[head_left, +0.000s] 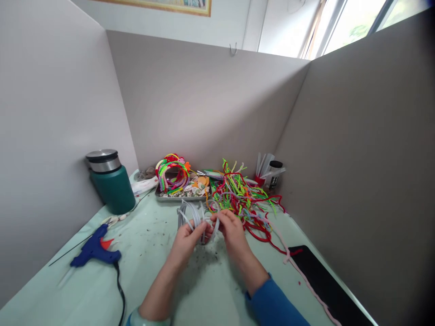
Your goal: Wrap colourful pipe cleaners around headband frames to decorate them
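Pale hoops, material unclear, held over middle of counter. Left hand curled around them, likely keeping them together; right hand pinching one, thumb to fingers. Glue gun by left edge, presumably for reach; tray, pipe cleaners toward back edge. Specked surface; grey panels; window past back right corner.
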### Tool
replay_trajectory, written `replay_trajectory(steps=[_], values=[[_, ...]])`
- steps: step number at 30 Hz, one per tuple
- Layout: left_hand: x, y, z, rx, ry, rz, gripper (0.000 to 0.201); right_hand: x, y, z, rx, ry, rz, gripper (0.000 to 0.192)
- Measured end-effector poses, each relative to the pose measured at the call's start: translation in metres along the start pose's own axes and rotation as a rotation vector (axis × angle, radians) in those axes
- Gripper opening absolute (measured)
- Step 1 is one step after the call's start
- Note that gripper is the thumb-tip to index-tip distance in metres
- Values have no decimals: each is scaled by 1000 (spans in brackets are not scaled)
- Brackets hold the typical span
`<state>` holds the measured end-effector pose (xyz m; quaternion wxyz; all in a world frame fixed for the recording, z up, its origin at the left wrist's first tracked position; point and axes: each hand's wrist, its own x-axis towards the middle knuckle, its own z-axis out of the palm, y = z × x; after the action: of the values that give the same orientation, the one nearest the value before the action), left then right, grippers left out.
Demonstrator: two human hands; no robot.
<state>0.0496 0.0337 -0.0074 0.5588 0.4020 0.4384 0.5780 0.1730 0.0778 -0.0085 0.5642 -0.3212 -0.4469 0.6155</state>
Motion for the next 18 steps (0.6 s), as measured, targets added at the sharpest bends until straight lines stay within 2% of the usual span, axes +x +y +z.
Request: replay_trajectory(steps=[2, 5, 8, 13, 18], values=[[-1, 3, -1, 50, -7, 32, 31, 2, -3, -3, 173, -1, 58, 19], [-1, 3, -3, 123, -43, 38, 31, 3, -5, -5, 298, -92, 190, 27], [0, 0, -5, 170, -112, 46, 32, 1, -3, -2, 233, -175, 270, 29], [0, -4, -4, 211, -233, 91, 38, -5, 3, 3, 40, -160, 235, 32], [-2, -5, -2, 249, -262, 86, 36, -7, 7, 4, -40, -183, 207, 32]])
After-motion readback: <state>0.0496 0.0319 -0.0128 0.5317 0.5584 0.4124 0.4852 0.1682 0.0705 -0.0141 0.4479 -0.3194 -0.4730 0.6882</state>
